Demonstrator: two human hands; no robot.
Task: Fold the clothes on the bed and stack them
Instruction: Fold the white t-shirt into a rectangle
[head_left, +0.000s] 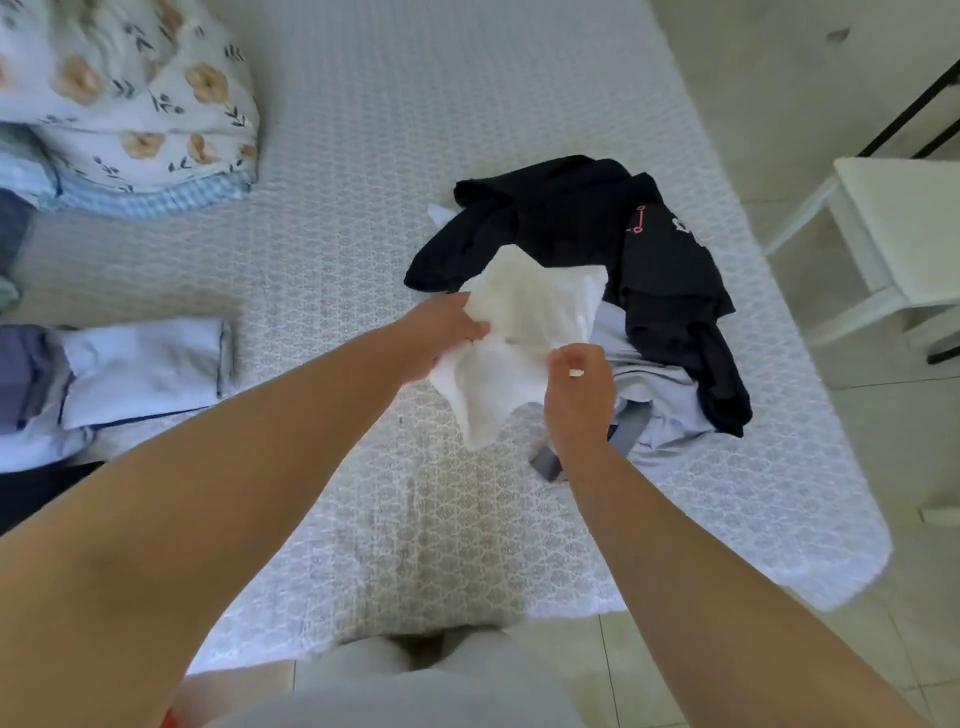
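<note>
Pinching the crumpled white cloth (524, 338) over the bed (415, 519), my left hand (441, 332) and right hand (579, 395) hid its middle. Soft and thin, it hung limp; beyond lay black clothes (597, 228), their shapes unclear, and a folded stack (140, 369) cut off left.

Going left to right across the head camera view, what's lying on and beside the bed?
Folded light blue garment → white garment held in both hands → black garment → white chair beside the bed.

Home bedroom: bed (363, 171), floral pillow (130, 93), tiled floor (883, 457), white chair (893, 239).
</note>
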